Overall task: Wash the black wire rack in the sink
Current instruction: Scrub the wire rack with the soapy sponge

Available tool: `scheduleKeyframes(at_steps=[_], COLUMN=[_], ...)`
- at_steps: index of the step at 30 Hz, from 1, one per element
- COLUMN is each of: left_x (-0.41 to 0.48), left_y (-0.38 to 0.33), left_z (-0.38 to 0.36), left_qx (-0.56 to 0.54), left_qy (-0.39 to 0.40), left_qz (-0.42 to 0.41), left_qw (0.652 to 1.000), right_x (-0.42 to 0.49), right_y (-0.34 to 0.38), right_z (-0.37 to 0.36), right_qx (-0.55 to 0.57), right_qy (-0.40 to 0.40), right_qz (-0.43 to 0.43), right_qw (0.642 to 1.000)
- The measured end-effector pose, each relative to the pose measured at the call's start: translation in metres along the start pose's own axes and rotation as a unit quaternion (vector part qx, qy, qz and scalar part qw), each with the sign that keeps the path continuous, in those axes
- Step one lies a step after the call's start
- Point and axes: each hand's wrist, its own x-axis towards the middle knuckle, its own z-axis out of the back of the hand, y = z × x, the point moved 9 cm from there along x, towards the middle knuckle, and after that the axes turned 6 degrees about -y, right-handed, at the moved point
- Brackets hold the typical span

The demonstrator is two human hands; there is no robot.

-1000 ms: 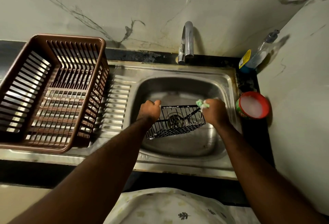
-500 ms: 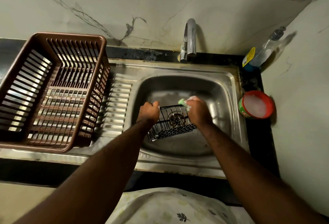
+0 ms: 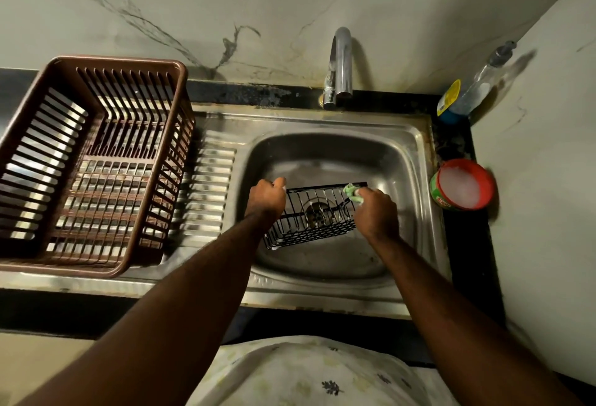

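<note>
Change: right hand [image 3: 375, 215] has slid the scrubber [image 3: 353, 193] back to the right end of the rack's [image 3: 309, 231] far rim. Half a second ago it was at mid-rim, and a second ago at the right corner. So it is a back-and-forth scrub stroke along that top wire. Left hand [image 3: 266, 201] hasn't shifted and the rack sits at the same tilt.

Meaning: probably mid-scrub, soaping stage. Only the far rim is being worked; the other sides and the rinse look still to do. No water shows at the faucet [image 3: 342, 64].

Fingers: left fingers curl round the rack's left end and hold it up off the sink [image 3: 322, 154] floor, thumb on top. Right fingers pinch the green scrubber against the wire; the fingertips are mostly hidden behind the hand.

Rack location: inside the sink bowl, over the drain, tipped with its near side low, held between both hands.

Counts:
- rack 1
- scrubber 1
- hands 2
- sink 1
- faucet 1
- brown basket [image 3: 119, 62] 1, on the drainboard to the left
- bottle [image 3: 474, 89] 1, back right corner
- red tub [image 3: 464, 185] 1, white suds inside, just right of the sink
</note>
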Motion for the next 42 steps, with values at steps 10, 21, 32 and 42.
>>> scheduleKeyframes(at_steps=[10,21,32,42], left_x=[-0.004,-0.003,-0.007,-0.002], left_y=[0.002,0.003,-0.007,-0.013], left_z=[-0.001,-0.001,-0.004,-0.006], left_qx=[-0.011,-0.012,0.092,0.107], left_qy=[0.016,0.002,0.026,0.010], left_qz=[0.019,0.012,-0.033,-0.037], left_qw=[1.000,1.000,0.995,0.994], right_x=[0.009,0.028,0.027,0.029], right_y=[-0.012,-0.024,-0.006,-0.013], right_z=[-0.012,-0.032,0.017,-0.040], right_qx=[0.033,0.063,0.068,-0.058], right_qy=[0.071,0.104,-0.094,0.085], right_qz=[-0.115,-0.159,-0.060,-0.069], right_qw=[0.990,0.980,0.991,0.992])
